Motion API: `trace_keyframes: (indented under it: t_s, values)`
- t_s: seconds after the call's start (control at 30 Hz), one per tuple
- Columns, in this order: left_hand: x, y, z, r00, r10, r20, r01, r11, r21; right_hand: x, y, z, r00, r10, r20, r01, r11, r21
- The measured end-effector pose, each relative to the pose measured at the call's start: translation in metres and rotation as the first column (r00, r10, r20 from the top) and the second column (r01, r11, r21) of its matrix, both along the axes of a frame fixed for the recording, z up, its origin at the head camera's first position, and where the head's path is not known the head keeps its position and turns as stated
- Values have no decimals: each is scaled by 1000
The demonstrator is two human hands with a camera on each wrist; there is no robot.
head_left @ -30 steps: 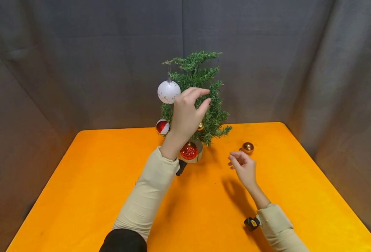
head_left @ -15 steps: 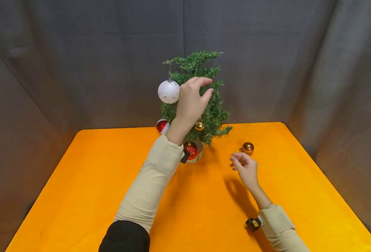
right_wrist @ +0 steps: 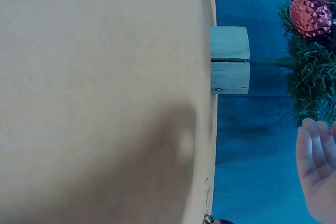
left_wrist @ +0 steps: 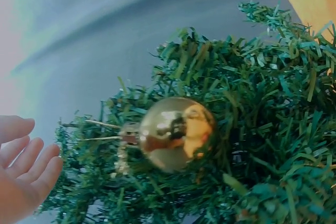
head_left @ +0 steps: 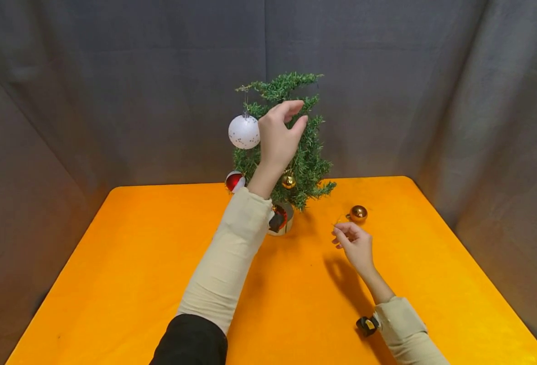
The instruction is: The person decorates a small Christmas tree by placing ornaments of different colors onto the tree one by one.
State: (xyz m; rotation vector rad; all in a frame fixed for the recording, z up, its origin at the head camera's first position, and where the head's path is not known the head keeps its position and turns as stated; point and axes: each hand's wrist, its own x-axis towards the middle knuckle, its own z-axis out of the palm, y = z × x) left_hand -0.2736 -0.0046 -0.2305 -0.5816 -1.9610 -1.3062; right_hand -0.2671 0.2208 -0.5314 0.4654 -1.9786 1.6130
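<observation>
Gold bauble (left_wrist: 176, 134) fills left-wrist view, left hand (head_left: 279, 134) loose-fingered, right hand (head_left: 355, 243) slack, both empty

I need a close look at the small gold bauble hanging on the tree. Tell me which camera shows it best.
The left wrist view: the gold bauble fills the frame's middle, its cap and hanging loop clear among the tree needles. The head view shows it only small, below the left hand. The right wrist view does not show it.

Green tree (head_left: 305, 152) carries a white speckled bauble (head_left: 243, 132), red-and-white bauble (head_left: 234, 181), gold bauble (head_left: 289, 180); another gold bauble (head_left: 358, 213) lies on the orange table (head_left: 122, 263)
</observation>
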Motion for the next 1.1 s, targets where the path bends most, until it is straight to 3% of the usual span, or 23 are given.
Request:
trace_keyframes:
  t_s: [0.13,0.17,0.23,0.37,0.47,0.67,0.7,0.83,0.9,0.93,1.07,1.1]
  values:
    - [-5,1,-2,1000,-1,31,1,1000,12,1,0,1,1000,7,6,-7,1000,8]
    - [-6,2,-3,999,0,40,-1,1000,17,9,-3,12,999,38,-2,-38,999,-10]
    - [-8,3,-4,998,4,65,-5,1000,25,9,-3,13,999,43,-1,-43,999,-9]
    - [-11,5,-6,998,5,58,-7,999,42,8,0,14,999,42,-19,-42,999,10]
    - [-13,5,-6,999,10,37,-12,999,33,2,6,11,1000,-13,-19,14,999,45]
    - [-16,4,-3,996,14,87,-14,1000,-2,-14,24,4,992,-115,-48,119,990,82]
    - [-16,4,-3,996,16,92,-16,1000,-4,-7,22,14,994,-96,-60,100,993,66]
    - [-18,3,-4,995,24,101,-23,1000,-18,1,24,30,986,-151,-76,159,982,104]
    - [-18,2,-5,994,27,103,-25,999,-22,11,20,48,985,-154,-74,161,982,103]
    - [-19,2,-5,994,26,105,-24,999,-24,8,21,48,977,-197,-76,206,969,139]
    - [-19,1,-5,993,27,112,-24,999,-29,20,16,76,964,-259,-54,265,943,200]
    - [-20,1,-5,993,28,113,-24,999,-31,19,17,76,954,-297,-44,299,925,236]
